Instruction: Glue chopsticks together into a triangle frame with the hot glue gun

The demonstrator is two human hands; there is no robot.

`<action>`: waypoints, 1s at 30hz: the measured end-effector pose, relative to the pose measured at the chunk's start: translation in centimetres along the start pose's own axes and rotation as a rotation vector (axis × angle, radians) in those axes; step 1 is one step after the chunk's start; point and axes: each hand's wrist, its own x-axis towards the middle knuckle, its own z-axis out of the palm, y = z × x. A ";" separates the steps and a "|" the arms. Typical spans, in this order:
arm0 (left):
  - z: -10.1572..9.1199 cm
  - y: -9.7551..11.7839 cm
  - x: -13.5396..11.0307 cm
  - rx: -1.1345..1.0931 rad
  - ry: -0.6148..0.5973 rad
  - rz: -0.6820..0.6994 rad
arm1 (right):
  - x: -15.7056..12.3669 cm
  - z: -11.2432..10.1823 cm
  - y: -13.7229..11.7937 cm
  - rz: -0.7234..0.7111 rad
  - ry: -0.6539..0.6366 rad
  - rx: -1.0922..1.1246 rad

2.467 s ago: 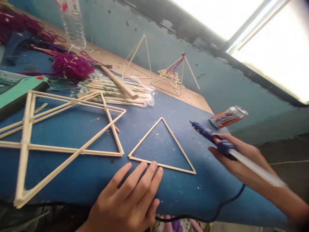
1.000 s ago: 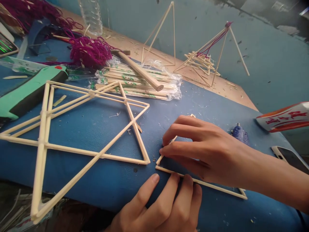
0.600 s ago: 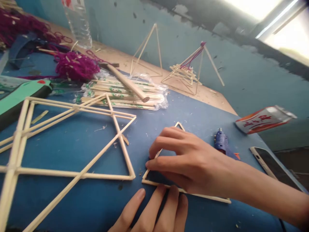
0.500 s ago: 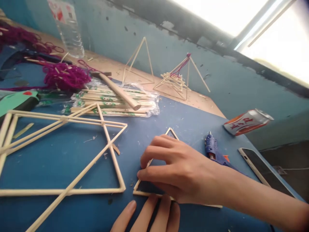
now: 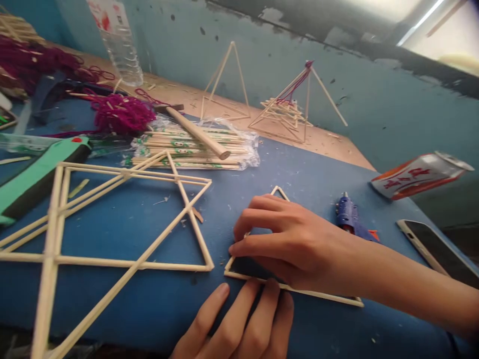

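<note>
Stick triangle [image 5: 322,295] should be very light and fairly stiff along each side, yet probably fragile at its corners, where thin joints could give way if twisted; the smooth wood seems unlikely to slip much, and the middle of a side looks the safest place to take hold. It lies flat on the blue table [image 5: 307,172], just right of a larger stick star [image 5: 138,265] and left of a glue gun [image 5: 348,214]. The left hand [image 5: 239,326] is loosely spread, fingertips against the near stick without closing round it. The right hand [image 5: 299,239] curls over the left stick; whether it pinches cannot be told, its underside being shadowed. Pale and slender, the sticks form three sides, partly hidden beneath that hand.
</note>
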 end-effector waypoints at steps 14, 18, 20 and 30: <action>-0.1 0.1 0.0 -0.036 -0.021 -0.025 | 0.3 0.4 0.0 0.007 0.037 0.026; 0.1 0.0 -0.1 -0.031 -0.024 -0.025 | 0.4 0.4 0.1 0.000 0.033 0.019; 0.0 0.0 -0.1 -0.035 -0.025 -0.023 | 0.4 0.4 0.1 -0.003 0.030 0.017; -0.2 0.2 0.1 -0.049 -0.006 -0.019 | 0.4 0.1 0.4 -0.015 -0.013 0.046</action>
